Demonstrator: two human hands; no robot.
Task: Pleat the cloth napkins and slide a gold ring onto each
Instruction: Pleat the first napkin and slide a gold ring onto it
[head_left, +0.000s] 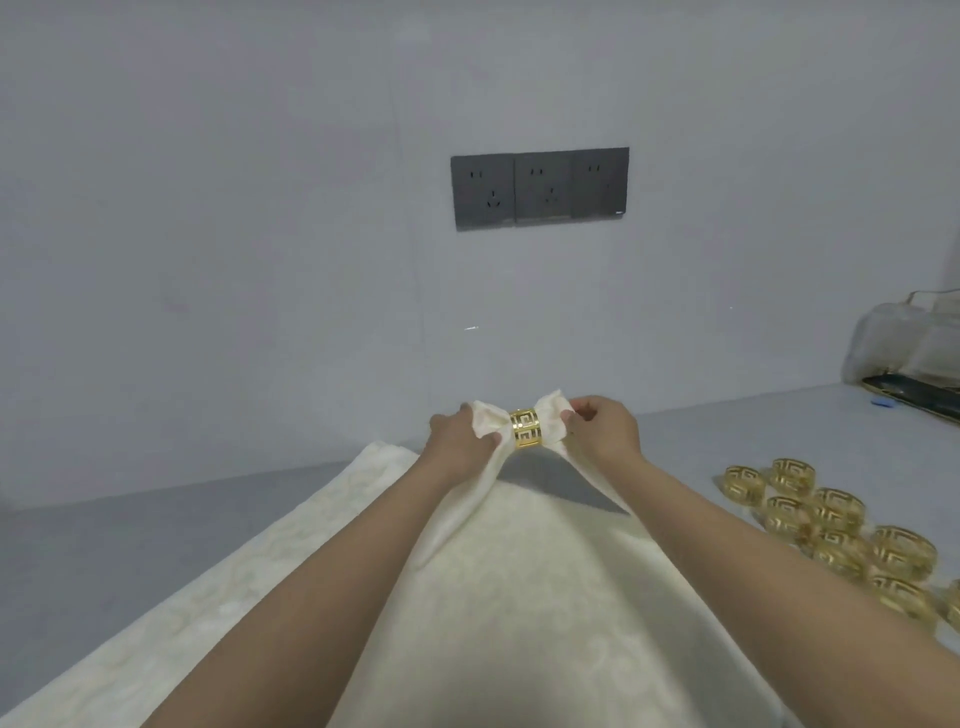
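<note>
A cream cloth napkin (519, 561) is lifted off the table, its far end gathered and threaded through a gold ring (526, 427) with a cut-out key pattern. My left hand (457, 439) grips the gathered cloth just left of the ring. On the ring's right side, my right hand (602, 428) pinches the fanned napkin end. The cloth hangs down from both hands toward me. More cream napkins (249, 545) lie flat on the table under and left of my arms.
Several loose gold rings (841, 525) lie in a heap on the grey table (104, 561) at the right. A clear plastic bag (909, 343) over a dark tray sits at the far right. A grey wall with a dark socket panel (540, 187) stands close behind.
</note>
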